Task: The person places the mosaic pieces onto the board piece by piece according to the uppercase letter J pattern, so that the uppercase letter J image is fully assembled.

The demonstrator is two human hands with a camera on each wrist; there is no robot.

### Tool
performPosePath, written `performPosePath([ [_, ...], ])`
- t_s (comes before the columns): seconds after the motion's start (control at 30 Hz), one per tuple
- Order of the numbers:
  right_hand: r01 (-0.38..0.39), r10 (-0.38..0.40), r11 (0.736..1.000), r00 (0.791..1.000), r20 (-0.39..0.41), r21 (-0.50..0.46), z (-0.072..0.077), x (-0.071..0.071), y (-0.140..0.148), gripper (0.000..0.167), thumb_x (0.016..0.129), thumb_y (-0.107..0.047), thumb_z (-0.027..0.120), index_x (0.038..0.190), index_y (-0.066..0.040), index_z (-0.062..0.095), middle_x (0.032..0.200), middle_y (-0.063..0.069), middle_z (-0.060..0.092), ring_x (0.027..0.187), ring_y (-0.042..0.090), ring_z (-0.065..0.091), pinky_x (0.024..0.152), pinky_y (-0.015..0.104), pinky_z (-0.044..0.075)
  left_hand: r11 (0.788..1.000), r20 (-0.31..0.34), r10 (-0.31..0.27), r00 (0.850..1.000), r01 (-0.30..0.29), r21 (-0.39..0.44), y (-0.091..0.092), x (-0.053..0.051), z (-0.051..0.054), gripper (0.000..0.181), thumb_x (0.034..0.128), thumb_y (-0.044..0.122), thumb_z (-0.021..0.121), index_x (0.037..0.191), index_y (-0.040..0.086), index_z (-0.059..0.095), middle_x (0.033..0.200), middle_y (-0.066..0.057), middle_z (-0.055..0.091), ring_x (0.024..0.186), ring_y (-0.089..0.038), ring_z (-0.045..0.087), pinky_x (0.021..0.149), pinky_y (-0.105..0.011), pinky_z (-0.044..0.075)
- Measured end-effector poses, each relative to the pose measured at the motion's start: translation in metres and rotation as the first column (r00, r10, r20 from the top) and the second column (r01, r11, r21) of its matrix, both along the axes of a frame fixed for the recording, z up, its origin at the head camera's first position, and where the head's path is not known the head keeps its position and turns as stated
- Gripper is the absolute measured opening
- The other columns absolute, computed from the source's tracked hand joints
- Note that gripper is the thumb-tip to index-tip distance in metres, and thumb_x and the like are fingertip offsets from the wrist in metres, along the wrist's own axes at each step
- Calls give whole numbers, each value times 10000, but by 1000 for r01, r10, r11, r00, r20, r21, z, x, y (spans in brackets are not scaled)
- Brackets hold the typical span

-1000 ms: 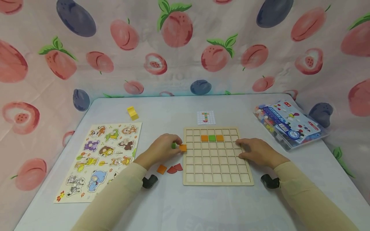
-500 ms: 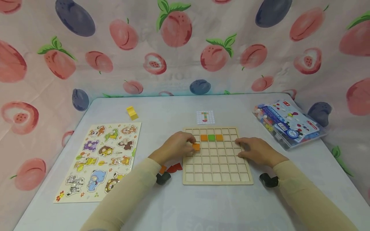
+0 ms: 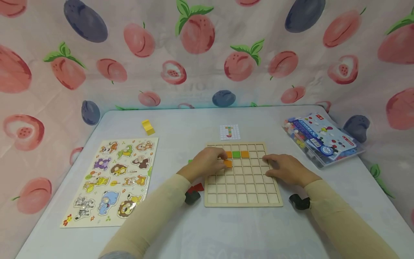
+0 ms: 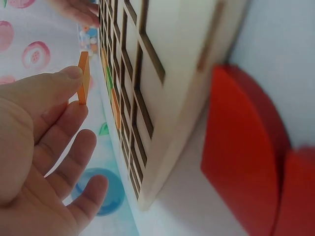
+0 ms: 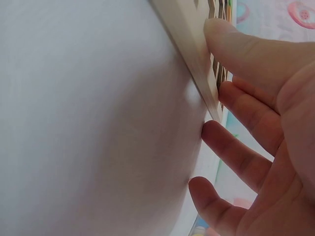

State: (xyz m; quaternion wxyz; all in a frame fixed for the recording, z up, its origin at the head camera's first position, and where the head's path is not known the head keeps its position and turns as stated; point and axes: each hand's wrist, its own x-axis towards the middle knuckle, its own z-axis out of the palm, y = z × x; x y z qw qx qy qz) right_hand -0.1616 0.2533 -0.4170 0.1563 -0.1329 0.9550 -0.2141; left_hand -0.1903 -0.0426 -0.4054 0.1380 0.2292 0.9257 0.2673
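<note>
My left hand (image 3: 208, 161) pinches an orange square tile (image 3: 228, 164) between thumb and fingertip, over the upper left of the wooden grid board (image 3: 244, 189). The left wrist view shows this tile (image 4: 84, 78) held on edge, apart from the board. Along the board's second row lie an orange, a green (image 3: 236, 154) and another orange tile (image 3: 245, 154). My right hand (image 3: 291, 169) rests at the board's right edge, its thumb (image 5: 236, 44) touching the rim. Red curved pieces (image 4: 241, 142) lie beside the board's left edge; my left wrist partly covers them in the head view.
A small pattern card (image 3: 230, 132) lies behind the board. On the left is an animal puzzle board (image 3: 110, 181), with yellow pieces (image 3: 148, 127) behind it. A clear plastic case (image 3: 323, 140) stands back right. A green piece (image 3: 190, 161) peeks out behind my left hand.
My left hand has moved right with the orange tile, from the board's left edge to just below the row of tiles. My right hand has stayed at the right edge.
</note>
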Motion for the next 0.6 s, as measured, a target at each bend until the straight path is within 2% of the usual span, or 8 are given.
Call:
performPosePath([
  [0.23, 0, 0, 1000, 1000, 11, -1, 2, -1, -1, 609, 927, -280, 722, 1442, -30, 514, 1458, 258, 471, 1354, 487, 386, 1084, 626, 303, 1000, 18, 10, 1000, -10, 3, 8, -2, 0, 234, 909, 228, 755, 1122, 150, 698, 1122, 56, 663, 968, -145, 551, 901, -282, 474],
  [0.47, -10, 10, 1000, 1000, -4, 0, 3, -1, 0, 604, 928, -266, 721, 1440, -25, 512, 1445, 262, 483, 1343, 490, 399, 1079, 629, 308, 1000, -31, -6, 1000, 5, -20, 14, -6, -2, 207, 904, 214, 742, 1100, 156, 705, 1037, 54, 666, 937, -143, 559, 891, -284, 471],
  [0.6, -9, 9, 1000, 1000, -18, 0, 1, -1, -1, 602, 927, -256, 724, 1441, -22, 513, 1437, 264, 491, 1335, 492, 409, 1072, 629, 319, 999, -33, -7, 999, 6, -31, 18, -8, -4, 220, 906, 223, 727, 1112, 150, 708, 1063, 35, 674, 965, -155, 568, 918, -307, 474],
])
